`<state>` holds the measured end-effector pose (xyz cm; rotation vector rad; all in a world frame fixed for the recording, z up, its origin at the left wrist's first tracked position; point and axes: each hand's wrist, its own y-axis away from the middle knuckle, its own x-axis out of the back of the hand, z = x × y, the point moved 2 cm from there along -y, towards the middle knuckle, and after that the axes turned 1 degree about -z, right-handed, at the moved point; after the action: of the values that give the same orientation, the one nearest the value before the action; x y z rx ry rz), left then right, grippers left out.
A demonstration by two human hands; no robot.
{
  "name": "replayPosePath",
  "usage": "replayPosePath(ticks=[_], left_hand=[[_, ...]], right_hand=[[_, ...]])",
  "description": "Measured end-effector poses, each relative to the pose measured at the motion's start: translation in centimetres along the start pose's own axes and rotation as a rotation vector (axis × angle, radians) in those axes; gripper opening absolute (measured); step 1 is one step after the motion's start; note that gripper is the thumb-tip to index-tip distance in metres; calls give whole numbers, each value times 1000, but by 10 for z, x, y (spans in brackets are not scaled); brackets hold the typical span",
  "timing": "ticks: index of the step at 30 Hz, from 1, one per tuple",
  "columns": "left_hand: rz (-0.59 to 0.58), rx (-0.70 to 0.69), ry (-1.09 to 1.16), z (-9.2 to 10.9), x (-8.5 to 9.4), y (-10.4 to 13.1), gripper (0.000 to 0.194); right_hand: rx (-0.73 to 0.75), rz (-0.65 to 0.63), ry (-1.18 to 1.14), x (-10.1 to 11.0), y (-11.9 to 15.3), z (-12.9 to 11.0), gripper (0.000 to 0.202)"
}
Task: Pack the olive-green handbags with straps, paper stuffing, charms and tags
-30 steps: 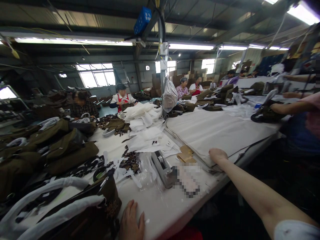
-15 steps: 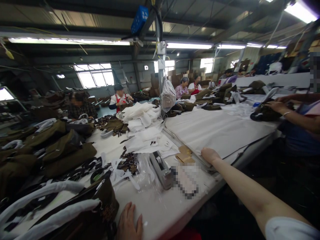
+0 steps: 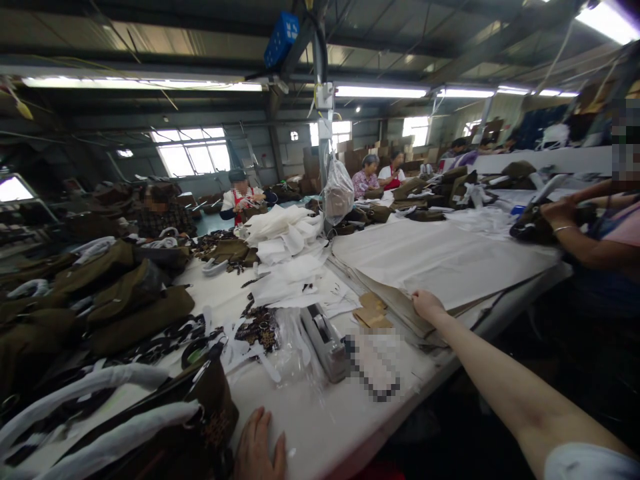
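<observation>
My left hand (image 3: 260,445) lies flat on the white tabletop at the bottom, fingers apart, beside a dark olive bag (image 3: 200,407) with white-wrapped handles. Stretched out to the right, my right hand (image 3: 427,308) pinches the near corner of the top white sheet (image 3: 440,257) of a stack. That corner is raised a little, and brownish layers show beneath it. Between my hands stand a grey tape dispenser (image 3: 325,343) and a blurred-out flat object (image 3: 375,365). Small brown cardboard pieces (image 3: 373,311) lie left of my right hand.
Olive bags (image 3: 120,293) are heaped at the left. White sheets (image 3: 285,230) pile up mid-table near a post with a hanging plastic bag (image 3: 339,190). At the right, a person's hands (image 3: 560,213) hold a dark bag. Several people work farther back.
My right hand has closed on the sheet's corner and lifted it slightly, moving a little right and up. My left hand stays flat on the table.
</observation>
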<state>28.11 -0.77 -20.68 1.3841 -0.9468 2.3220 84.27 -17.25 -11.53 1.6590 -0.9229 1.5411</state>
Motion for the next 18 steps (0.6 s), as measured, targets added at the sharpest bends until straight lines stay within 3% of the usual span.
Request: replayPosePath(ticks=[7, 9, 12, 15, 18], left_hand=[[5, -17, -32, -3, -3, 1, 38], [7, -11, -30, -3, -4, 1, 38], [6, -2, -8, -6, -6, 2, 38], [23, 22, 64, -12, -5, 2, 38], [93, 19, 219, -5, 12, 2, 40]], right_hand=[[37, 118, -3, 14, 16, -4, 37], [44, 158, 27, 23, 28, -6, 27], [56, 238, 72, 46, 48, -10, 29], [122, 298, 118, 76, 81, -17, 25], [252, 333, 161, 103, 140, -29, 17]])
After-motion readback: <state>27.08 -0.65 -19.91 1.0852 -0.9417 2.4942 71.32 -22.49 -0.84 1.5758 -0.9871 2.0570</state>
